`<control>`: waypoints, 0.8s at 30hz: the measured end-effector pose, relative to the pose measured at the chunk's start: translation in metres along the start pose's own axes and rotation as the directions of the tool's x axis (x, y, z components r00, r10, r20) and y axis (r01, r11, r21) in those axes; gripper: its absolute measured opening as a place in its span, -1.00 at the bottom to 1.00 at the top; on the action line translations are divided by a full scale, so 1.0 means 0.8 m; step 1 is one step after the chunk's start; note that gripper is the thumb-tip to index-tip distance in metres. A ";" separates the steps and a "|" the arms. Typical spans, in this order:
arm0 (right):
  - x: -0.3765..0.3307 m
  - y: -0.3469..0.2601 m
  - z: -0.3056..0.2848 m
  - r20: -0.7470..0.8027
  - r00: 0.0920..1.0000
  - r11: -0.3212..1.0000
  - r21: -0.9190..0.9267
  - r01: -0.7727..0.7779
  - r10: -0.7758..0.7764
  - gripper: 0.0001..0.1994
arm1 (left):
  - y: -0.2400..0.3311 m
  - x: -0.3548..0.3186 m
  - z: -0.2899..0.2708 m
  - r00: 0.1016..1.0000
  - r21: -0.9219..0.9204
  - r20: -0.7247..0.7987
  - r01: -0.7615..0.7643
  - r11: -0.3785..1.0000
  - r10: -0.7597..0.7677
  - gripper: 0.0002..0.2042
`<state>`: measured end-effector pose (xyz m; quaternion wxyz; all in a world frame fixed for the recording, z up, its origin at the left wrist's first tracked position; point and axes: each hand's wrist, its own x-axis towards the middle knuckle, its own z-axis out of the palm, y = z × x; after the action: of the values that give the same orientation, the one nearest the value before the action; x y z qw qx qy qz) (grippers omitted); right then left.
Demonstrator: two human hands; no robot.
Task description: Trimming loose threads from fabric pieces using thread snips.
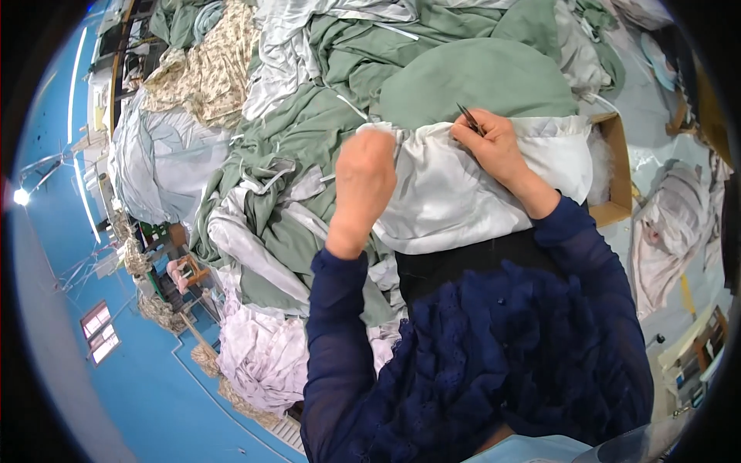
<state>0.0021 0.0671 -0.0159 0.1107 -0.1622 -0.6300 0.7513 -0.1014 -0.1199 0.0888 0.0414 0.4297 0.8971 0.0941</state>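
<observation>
Left heap: green and white cloth pieces [278, 193] lie piled at the left side of the work surface, with a flowered cloth [208, 69] and a pale blue-grey cloth [158, 162] behind them. The pile is loose and spills over the left edge toward the blue floor [154, 386].
Left hand: the left hand [364, 181] is closed into a fist on the gathered edge of the white cloth [448, 193] and pulls it up tight.
White cloth: it lies across the person's lap, in the middle of the surface, just in front of a rounded green piece [478, 81].
Right hand: the right hand [494, 147] is closed around small dark snips [469, 119], whose tips point at the seam between the white and the green.
Progress: judging by the hands, the trimming along this seam is in the middle; the part between the two hands seems to be in work. How much of the seam is already clean, I cannot tell.
Right side: a cardboard box [614, 170] stands touching the right end of the white cloth; more pale cloth [668, 224] lies beyond it.
Open room: little. Cloth is close on the left and behind, the box blocks the right. The freest way is toward the person's body.
</observation>
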 end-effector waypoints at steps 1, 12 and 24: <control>0.000 -0.002 -0.002 -0.009 1.000 1.000 0.004 -0.005 0.006 -0.84 | -0.008 -0.007 -0.002 1.000 -0.001 0.009 -0.007 1.000 0.007 -0.89; 0.005 0.000 -0.004 0.060 0.995 0.993 0.082 -0.085 0.081 -0.86 | 0.035 0.012 0.047 0.979 -0.823 -0.088 0.034 0.567 -0.186 -0.88; 0.004 0.004 -0.008 0.091 0.995 0.992 0.111 -0.055 0.045 -0.87 | 0.014 0.033 0.075 0.955 -0.618 -0.150 0.112 0.778 -0.257 -0.94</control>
<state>0.0017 0.0739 -0.0206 0.0728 -0.1379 -0.5864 0.7949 -0.1001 -0.0843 0.0323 0.0828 0.2900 0.8569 0.4181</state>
